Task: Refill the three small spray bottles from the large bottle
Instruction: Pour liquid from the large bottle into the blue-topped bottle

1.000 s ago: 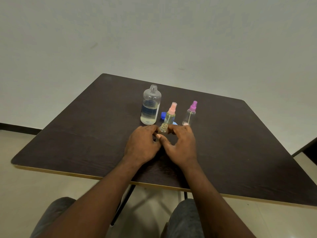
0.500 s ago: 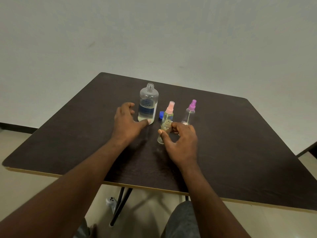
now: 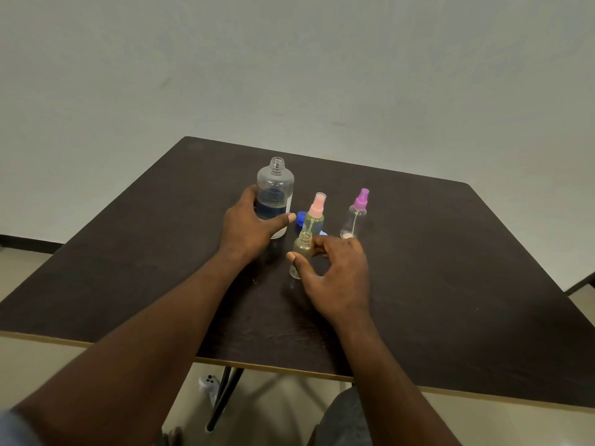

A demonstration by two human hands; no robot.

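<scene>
Large bottle [image 3: 275,191]: clear plastic, round-shouldered, threaded neck uncapped, blue label, part full of clear liquid. It stands mid-table, nearer the far edge. Left hand [image 3: 248,226] curls round its lower body, thumb across the front.

Small open bottle [image 3: 302,252]: clear, capless, pinched between thumb and fingertips of right hand [image 3: 338,275], nearer the front edge.

Pink-capped sprayer [image 3: 315,217] and purple-capped sprayer [image 3: 355,217] are upright behind it. Blue cap [image 3: 301,217] lies beside the large bottle.

Table [image 3: 450,284]: dark woodgrain, pale edge band. Plain pale wall, light floor.
</scene>
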